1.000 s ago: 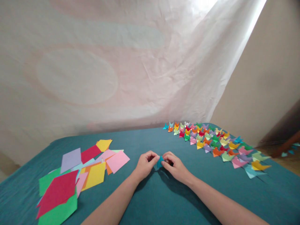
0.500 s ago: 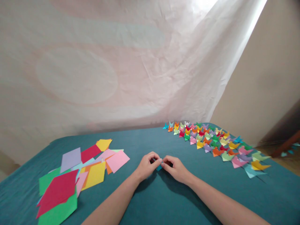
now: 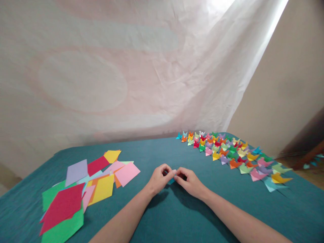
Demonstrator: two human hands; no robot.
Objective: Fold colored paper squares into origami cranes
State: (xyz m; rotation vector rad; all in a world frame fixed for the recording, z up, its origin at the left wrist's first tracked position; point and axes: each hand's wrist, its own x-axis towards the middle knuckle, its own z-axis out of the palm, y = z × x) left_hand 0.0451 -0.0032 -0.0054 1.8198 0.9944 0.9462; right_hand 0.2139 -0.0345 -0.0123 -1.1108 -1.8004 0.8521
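Note:
A small piece of folded blue paper (image 3: 171,181) is pinched between my two hands, just over the middle of the table. My left hand (image 3: 162,178) closes thumb and fingers on it from the left. From the right, my right hand (image 3: 188,182) grips it the same way, the fingertips of both hands nearly meeting. Most of the paper is covered by the fingers, so its folded shape cannot be made out.
To the left lies a spread of coloured paper squares, among them a red sheet (image 3: 64,206) and a yellow sheet (image 3: 102,189). Rows of folded paper birds (image 3: 234,164) stand along the right side of the teal tablecloth (image 3: 141,152). Behind hangs a pale cloth (image 3: 141,77).
Both hands stay in nearly the same place, still pinching the blue paper. The left fingertips have shifted very slightly to the right, and slightly less of the paper shows.

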